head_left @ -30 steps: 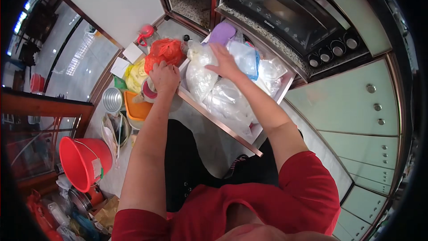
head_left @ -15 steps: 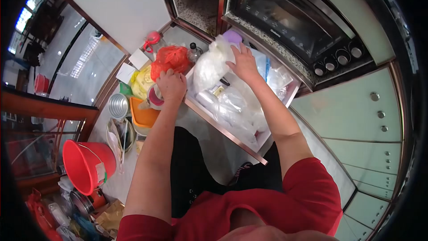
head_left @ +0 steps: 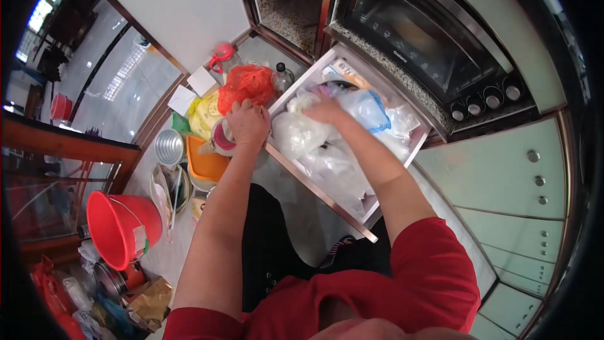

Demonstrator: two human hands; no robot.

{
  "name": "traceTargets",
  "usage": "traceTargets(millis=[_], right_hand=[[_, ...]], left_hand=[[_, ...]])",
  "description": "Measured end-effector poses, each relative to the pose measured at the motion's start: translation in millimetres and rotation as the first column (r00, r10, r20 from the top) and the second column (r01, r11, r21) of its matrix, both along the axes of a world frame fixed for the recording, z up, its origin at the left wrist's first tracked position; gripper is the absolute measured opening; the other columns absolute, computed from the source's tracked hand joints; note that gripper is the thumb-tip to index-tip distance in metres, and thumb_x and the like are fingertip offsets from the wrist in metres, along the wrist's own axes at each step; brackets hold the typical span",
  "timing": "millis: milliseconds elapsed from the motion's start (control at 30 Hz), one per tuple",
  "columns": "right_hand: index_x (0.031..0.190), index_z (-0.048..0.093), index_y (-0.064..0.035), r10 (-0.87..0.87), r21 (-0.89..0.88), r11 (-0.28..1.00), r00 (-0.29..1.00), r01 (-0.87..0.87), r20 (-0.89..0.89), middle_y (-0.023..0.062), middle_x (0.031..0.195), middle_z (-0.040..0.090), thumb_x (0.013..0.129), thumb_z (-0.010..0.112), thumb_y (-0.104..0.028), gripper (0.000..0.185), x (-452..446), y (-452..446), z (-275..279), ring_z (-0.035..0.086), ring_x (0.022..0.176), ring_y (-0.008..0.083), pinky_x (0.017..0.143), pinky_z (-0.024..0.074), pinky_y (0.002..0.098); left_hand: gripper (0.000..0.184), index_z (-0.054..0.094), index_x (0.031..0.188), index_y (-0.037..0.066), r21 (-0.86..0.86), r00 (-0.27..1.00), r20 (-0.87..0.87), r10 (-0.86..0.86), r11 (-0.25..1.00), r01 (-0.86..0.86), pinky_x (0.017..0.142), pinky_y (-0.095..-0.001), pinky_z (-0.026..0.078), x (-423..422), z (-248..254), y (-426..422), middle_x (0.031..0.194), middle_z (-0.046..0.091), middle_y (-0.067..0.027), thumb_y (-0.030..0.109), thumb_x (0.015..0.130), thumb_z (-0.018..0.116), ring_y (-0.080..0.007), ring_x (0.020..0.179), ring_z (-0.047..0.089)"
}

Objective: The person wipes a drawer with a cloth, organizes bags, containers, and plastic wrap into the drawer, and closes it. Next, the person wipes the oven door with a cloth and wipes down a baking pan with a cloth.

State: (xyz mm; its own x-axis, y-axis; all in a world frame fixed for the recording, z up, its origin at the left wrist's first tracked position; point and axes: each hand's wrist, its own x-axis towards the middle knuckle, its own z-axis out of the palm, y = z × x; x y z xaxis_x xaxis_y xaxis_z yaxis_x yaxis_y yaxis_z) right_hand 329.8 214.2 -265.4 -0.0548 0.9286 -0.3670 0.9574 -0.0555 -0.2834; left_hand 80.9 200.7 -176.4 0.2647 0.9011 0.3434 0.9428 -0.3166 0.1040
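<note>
My left hand (head_left: pixel 247 123) is at the drawer's left front corner, beside a red plastic bag (head_left: pixel 246 83). Its fingers curl downward, and what they grip is hidden beneath. My right hand (head_left: pixel 326 111) reaches inside the open drawer (head_left: pixel 314 187) among crumpled bags. Motion smears its fingers; it touches a clear plastic bag (head_left: pixel 299 133), but whether they close on it does not show. More clear bags (head_left: pixel 336 167) fill the front of the drawer, with a blue-edged bag (head_left: pixel 370 111) to the right. Printed packets (head_left: pixel 345 73) lie at the back.
An oven (head_left: pixel 434 38) stands behind the drawer. On the floor at left are a small dark-capped bottle (head_left: pixel 283 77), a yellow bag (head_left: pixel 205 115), an orange container (head_left: pixel 207 159), a metal tin (head_left: pixel 170 147) and a red bucket (head_left: pixel 123 230). An open cabinet door (head_left: pixel 182 16) stands behind them.
My right hand has moved left and deeper into the bags. The white bag bundle has shifted down toward the drawer front, uncovering packets at the back. My left hand stays nearly in place.
</note>
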Motion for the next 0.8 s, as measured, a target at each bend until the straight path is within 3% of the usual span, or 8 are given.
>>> traceTargets(millis=[100,200,233,333,467,567,667,800], right_hand=[[0.142,0.038,-0.0109,-0.045,0.12,0.992,0.999,0.041,0.027,0.0115,0.155,0.018,0.08,0.055,-0.059,0.08,-10.5,-18.8,-5.9,0.017,0.141,0.0376,0.111,0.0189,0.0555],[0.138,0.042,-0.0098,-0.214,0.322,0.917,0.971,0.237,-0.105,0.0135,0.154,0.021,0.081,0.058,-0.052,0.074,-12.0,-20.3,23.5,0.02,0.139,0.041,0.11,0.0209,0.058],[0.136,0.044,-0.0072,-0.202,0.423,0.85,0.936,0.313,-0.288,0.0223,0.148,0.029,0.082,0.061,-0.046,0.068,-6.1,-17.1,10.3,0.029,0.135,0.0413,0.11,0.0247,0.0516],[0.138,0.041,-0.0134,-0.082,0.559,0.739,0.875,0.375,-0.477,0.0171,0.149,0.03,0.079,0.067,-0.041,0.071,-6.3,-40.5,28.1,0.025,0.136,0.0453,0.106,0.0237,0.0625],[0.128,0.052,-0.0109,0.003,0.564,0.824,0.993,0.064,-0.117,0.0148,0.138,0.044,0.078,0.068,-0.032,0.057,-76.9,-106.6,84.0,0.034,0.13,0.0419,0.098,0.0356,0.0566],[0.112,0.06,-0.0093,0.077,0.603,0.782,0.936,0.157,-0.344,0.0127,0.122,0.054,0.076,0.069,-0.026,0.041,-54.0,-81.8,45.0,0.046,0.114,0.0368,0.089,0.0414,0.0508],[0.096,0.063,-0.007,0.287,0.624,0.78,0.861,0.044,-0.42,0.0106,0.105,0.058,0.074,0.069,-0.019,0.026,-40.7,-58.9,51.2,0.051,0.098,0.0333,0.082,0.0431,0.045],[0.087,0.06,-0.0039,0.322,0.856,0.515,0.914,0.049,-0.247,0.0101,0.1,0.059,0.07,0.069,-0.011,0.02,-40.2,-74.8,129.0,0.052,0.095,0.0332,0.079,0.0437,0.0429]], left_hand=[[0.023,0.071,0.07,0.011,0.031,1.0,0.02,-0.021,0.999,0.02,0.073,-0.0437,0.041,-2.0,-1.0,-0.4,0.085,0.062,-0.0033,0.026,0.079,0.058,-0.0258,0.089,0.054],[0.023,0.071,0.069,0.01,0.074,0.999,0.032,-0.034,0.997,0.032,0.07,-0.0432,0.043,0.2,1.8,-0.6,0.081,0.062,-0.0045,0.025,0.079,0.058,-0.0268,0.086,0.056],[0.022,0.071,0.068,0.01,0.089,0.999,0.036,-0.039,0.995,0.035,0.07,-0.0432,0.043,-0.3,1.5,-0.5,0.081,0.062,-0.0044,0.025,0.078,0.058,-0.0268,0.086,0.056],[0.022,0.07,0.068,0.011,0.046,0.999,0.035,-0.013,0.999,0.012,0.073,-0.0435,0.041,-1.4,-0.1,3.4,0.084,0.061,-0.0032,0.026,0.079,0.058,-0.0257,0.088,0.054],[0.022,0.069,0.067,0.011,0.038,0.998,0.049,-0.031,0.999,0.03,0.074,-0.0436,0.039,0.1,-2.5,2.7,0.085,0.061,-0.0026,0.026,0.079,0.057,-0.0249,0.089,0.053],[0.023,0.069,0.068,0.01,0.05,0.999,0.044,-0.03,0.998,0.028,0.074,-0.0434,0.039,1.0,-1.6,1.5,0.084,0.061,-0.0028,0.026,0.079,0.057,-0.0248,0.088,0.054],[0.023,0.069,0.069,0.009,0.037,1.0,0.022,-0.019,0.999,0.018,0.073,-0.0432,0.04,1.0,-3.0,2.6,0.084,0.061,-0.0031,0.027,0.079,0.057,-0.0251,0.088,0.054],[0.024,0.069,0.07,0.009,0.041,1.0,0.016,-0.019,0.999,0.018,0.073,-0.043,0.04,1.1,-1.2,1.6,0.084,0.061,-0.0035,0.027,0.079,0.057,-0.0253,0.087,0.054]])
